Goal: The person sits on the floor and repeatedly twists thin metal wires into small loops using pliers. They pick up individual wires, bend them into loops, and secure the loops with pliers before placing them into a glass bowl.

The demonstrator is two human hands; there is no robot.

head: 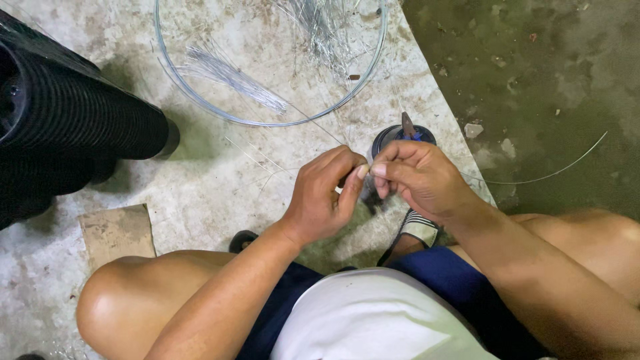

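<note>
Thin wire (313, 123): I see a single strand running from the wire coil on the floor down into the meeting point of my two hands, where it passes between the fingertips.
Left hand (322, 197): fingers curled, thumb and forefinger pressed together on the thin wire; the thumb tip touches the right hand's fingertips.
Right hand (420, 177): closed into a pinch at the same spot, thumb against forefinger; I cannot tell how much wire lies inside the grip.
Wire coil (200, 100): a large grey ring lying flat on the concrete floor (200, 180), ahead of both hands.
Cut wire bundle (233, 77): straight strands lying inside the coil.
Pliers (407, 125): standing in a dark round container just beyond the right hand.
Black mesh roll (67, 113): lying at far left, well apart from the hands.
Cardboard piece (117, 233): flat on the floor beside my left knee.
</note>
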